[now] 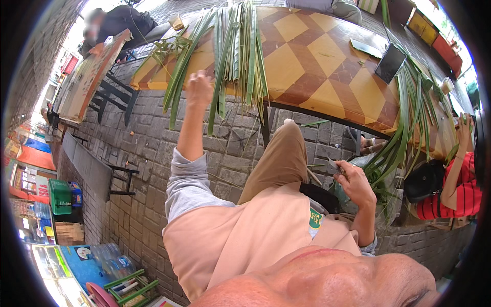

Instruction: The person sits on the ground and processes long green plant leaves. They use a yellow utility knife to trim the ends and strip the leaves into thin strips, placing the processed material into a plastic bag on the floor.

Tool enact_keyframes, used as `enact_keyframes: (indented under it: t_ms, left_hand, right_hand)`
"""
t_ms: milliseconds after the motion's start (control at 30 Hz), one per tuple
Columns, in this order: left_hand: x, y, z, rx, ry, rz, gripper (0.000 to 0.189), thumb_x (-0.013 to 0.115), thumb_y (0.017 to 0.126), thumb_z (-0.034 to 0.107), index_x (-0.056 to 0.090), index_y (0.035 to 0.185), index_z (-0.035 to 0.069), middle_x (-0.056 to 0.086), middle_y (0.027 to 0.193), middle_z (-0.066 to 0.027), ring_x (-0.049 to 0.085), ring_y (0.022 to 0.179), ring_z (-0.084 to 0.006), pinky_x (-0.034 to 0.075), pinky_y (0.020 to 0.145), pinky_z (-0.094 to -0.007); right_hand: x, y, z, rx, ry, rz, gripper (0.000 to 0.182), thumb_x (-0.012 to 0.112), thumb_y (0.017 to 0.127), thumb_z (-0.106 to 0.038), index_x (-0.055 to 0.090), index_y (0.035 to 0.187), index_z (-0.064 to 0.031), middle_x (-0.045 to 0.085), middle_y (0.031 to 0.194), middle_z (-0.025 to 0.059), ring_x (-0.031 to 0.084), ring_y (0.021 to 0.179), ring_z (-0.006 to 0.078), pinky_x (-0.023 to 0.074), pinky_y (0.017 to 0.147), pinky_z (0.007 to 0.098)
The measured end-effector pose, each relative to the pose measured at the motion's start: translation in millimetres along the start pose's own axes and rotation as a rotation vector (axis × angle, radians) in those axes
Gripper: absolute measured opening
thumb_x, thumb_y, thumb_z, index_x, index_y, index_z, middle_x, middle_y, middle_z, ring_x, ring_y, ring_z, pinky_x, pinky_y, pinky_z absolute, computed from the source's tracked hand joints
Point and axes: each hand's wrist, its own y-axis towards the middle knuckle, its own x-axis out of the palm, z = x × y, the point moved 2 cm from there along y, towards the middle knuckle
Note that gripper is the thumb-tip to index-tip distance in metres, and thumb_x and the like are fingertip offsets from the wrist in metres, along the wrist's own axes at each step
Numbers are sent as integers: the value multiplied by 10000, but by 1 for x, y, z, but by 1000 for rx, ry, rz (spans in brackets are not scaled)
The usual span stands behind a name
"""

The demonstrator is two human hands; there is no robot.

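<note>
My left hand (199,89) is raised over the near edge of the table, between two bunches of long green palm leaf strips (239,53). Its fingers are curled, and whether anything thin lies in them is hard to make out. Low on the right, beside my knee, my right hand (355,181) grips a small metal blade (333,164), likely a knife; its handle is hidden in the fingers. The leaf strips lie across the table (307,57), their ends hanging past its edge. More palm leaves (408,111) droop over the table's right end.
A smartphone (390,63) and a flat pale object (366,48) lie at the table's right. A person in a red striped top (462,192) sits there with a black bag (424,181). A plastic bag (358,161) of greenery is under the leaves. Benches (86,165) stand left on brick paving (149,153).
</note>
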Motion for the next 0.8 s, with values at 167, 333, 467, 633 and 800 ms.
enact_keyframes:
  t_ms: [167, 333, 467, 633, 800]
  left_hand:
    - [-12, -18, -67, -220, 339, 37, 310, 541, 889, 193, 512, 1153, 34, 548, 1177, -172, 538, 1115, -338, 471, 906, -410]
    - [6, -34, -74, -191, 330, 11, 280, 519, 873, 114, 506, 1141, 32, 542, 1177, -178, 548, 1097, -346, 489, 876, -417]
    - [16, -24, -81, -214, 133, -76, 278, 500, 862, 63, 495, 1138, 32, 549, 1149, -184, 557, 1085, -349, 502, 852, -422]
    - [5, -29, -66, -120, 268, 123, 305, 525, 851, 57, 471, 1150, 38, 523, 1185, -186, 554, 1096, -352, 503, 848, -424]
    - [8, -30, -59, -323, 360, -34, 390, 553, 829, 41, 428, 1198, 39, 474, 1240, -214, 567, 1072, -371, 514, 841, -416]
  right_hand:
    - [2, -2, 14, -4, 3, 7, 316, 616, 816, -86, 570, 1111, 17, 617, 1008, 236, 567, 957, 407, 443, 823, 406]
    - [11, 1, 12, 22, 52, -18, 311, 619, 810, -82, 571, 1102, 14, 616, 996, 241, 567, 953, 409, 445, 817, 406]
    - [17, 2, 7, -17, 70, -28, 302, 615, 812, -80, 571, 1096, 13, 616, 981, 242, 570, 934, 411, 448, 805, 406]
    - [20, -2, 17, -1, 72, -12, 299, 618, 811, -68, 567, 1096, 4, 613, 922, 234, 569, 878, 397, 450, 772, 400]
    - [24, -4, 19, -29, 71, -13, 311, 627, 806, -51, 557, 1105, -2, 600, 845, 228, 566, 793, 377, 448, 720, 389]
